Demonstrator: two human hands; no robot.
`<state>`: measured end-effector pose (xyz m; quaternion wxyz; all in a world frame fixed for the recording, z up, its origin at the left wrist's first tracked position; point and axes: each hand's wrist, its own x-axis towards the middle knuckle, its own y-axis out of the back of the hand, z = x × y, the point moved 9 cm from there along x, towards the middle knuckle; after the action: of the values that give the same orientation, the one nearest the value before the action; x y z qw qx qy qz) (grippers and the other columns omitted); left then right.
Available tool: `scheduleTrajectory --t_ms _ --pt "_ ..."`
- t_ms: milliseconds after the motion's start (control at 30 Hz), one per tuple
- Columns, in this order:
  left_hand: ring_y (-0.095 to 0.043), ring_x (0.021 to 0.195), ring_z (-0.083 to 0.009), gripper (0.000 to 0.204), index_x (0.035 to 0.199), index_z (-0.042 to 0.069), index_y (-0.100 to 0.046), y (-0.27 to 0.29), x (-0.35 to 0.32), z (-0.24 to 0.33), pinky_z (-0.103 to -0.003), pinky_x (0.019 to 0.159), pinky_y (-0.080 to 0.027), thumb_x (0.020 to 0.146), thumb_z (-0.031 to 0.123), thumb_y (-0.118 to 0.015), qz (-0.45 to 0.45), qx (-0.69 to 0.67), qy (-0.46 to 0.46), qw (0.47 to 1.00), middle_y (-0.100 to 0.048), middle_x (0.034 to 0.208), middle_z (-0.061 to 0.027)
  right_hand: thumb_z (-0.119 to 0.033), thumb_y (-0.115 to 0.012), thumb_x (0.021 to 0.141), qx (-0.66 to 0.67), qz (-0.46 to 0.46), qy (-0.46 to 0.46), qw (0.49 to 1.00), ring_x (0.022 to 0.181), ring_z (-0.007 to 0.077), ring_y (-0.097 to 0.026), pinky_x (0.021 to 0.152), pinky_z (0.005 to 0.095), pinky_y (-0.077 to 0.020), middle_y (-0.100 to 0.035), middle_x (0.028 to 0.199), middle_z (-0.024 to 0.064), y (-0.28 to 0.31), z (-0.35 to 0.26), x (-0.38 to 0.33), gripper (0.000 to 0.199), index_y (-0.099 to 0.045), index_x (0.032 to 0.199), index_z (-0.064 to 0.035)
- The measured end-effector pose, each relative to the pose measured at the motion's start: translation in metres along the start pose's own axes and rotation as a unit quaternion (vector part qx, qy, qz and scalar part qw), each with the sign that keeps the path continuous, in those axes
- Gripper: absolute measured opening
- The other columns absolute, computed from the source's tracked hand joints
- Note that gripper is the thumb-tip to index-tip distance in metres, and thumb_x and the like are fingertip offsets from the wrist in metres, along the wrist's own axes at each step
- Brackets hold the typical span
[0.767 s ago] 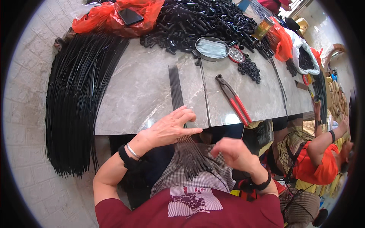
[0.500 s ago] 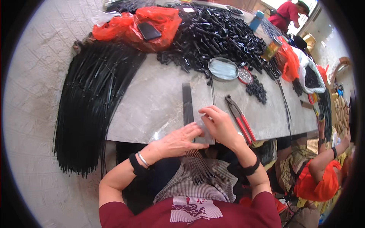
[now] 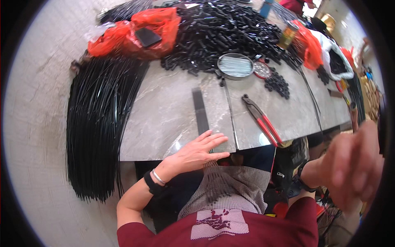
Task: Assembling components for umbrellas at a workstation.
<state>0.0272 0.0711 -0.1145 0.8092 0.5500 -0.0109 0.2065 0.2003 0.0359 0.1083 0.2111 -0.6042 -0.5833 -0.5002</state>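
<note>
A flat row of thin dark rods point(image 3: 200, 111) lies side by side across the table edge, its near ends fanned out over the checked cloth on my lap. Across the rods rests my left hand point(image 3: 199, 148), palm down with fingers stretched and spread. My right hand point(image 3: 349, 164) is raised off to the right, away from the table and close to the camera. Motion smears its fingers, so I cannot make out whether they hold anything. Red-handled pincers point(image 3: 263, 123) lie on the table to the right of the rods.
A large bunch of black rods point(image 3: 98, 127) hangs over the table's left edge. Behind are a heap of black tubular pieces point(image 3: 222, 33), red plastic bags point(image 3: 154, 24), and a round tin of thin pins point(image 3: 235, 66). Small black caps point(image 3: 277, 84) lie beside it.
My right hand has left the rods and swung far right and up toward the camera. My left hand stays on the rods, its fingers more spread. The view has shifted a little.
</note>
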Motion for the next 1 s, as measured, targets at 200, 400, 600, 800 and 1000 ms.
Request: scheduleTrajectory --t_ms 200,400,600,800,1000 --pt "-0.040 0.132 -0.0305 0.052 0.130 0.026 -0.055 0.007 0.003 0.005 -0.049 0.111 -0.030 0.081 0.015 -0.065 -0.035 -0.002 0.016 0.999 -0.040 0.142 -0.0123 -0.004 -0.060 0.079 -0.048 0.045 -0.028 0.997 0.070 0.0207 -0.054 0.057 0.0267 -0.0453 -0.058 0.087 0.0140 0.234 -0.040 -0.168 0.007 -0.063 0.080 0.0024" --pt "-0.041 0.131 -0.0309 0.054 0.130 0.025 -0.055 0.006 -0.002 0.004 -0.049 0.111 -0.030 0.079 0.011 -0.066 -0.029 0.012 0.014 0.999 -0.042 0.140 -0.0138 -0.004 -0.060 0.079 -0.090 0.067 -0.039 0.993 0.070 0.0205 -0.054 0.057 0.0267 -0.0455 -0.058 0.087 0.0138 0.615 -0.165 -0.460 0.007 -0.063 0.080 0.0024" --pt "-0.038 0.133 -0.0309 0.051 0.134 0.026 -0.052 -0.008 0.017 0.019 -0.049 0.112 -0.027 0.085 0.020 -0.061 -0.086 0.058 0.022 0.994 -0.039 0.142 -0.0145 -0.003 -0.060 0.079 -0.084 0.122 -0.017 0.989 0.070 0.0203 -0.054 0.057 0.0267 -0.0456 -0.059 0.086 0.0136 0.399 -0.090 -0.400 0.007 -0.063 0.081 0.0023" --pt "-0.041 0.130 -0.0292 0.055 0.129 0.026 -0.055 0.001 0.002 0.011 -0.049 0.111 -0.029 0.078 0.012 -0.068 -0.027 0.031 0.009 0.999 -0.042 0.139 -0.0124 -0.003 -0.060 0.079 -0.110 0.078 -0.022 0.991 0.069 0.0202 -0.055 0.057 0.0267 -0.0458 -0.059 0.086 0.0133 0.398 -0.183 -0.410 0.006 -0.063 0.081 0.0023" --pt "-0.042 0.130 -0.0303 0.055 0.128 0.025 -0.056 0.006 -0.002 0.005 -0.049 0.110 -0.030 0.076 0.012 -0.068 -0.028 0.033 0.012 0.999 -0.043 0.139 -0.0134 -0.003 -0.061 0.079 -0.115 0.043 -0.053 0.991 0.069 0.0200 -0.055 0.057 0.0267 -0.0460 -0.059 0.085 0.0131 0.278 -0.166 -0.292 0.006 -0.063 0.082 0.0022"
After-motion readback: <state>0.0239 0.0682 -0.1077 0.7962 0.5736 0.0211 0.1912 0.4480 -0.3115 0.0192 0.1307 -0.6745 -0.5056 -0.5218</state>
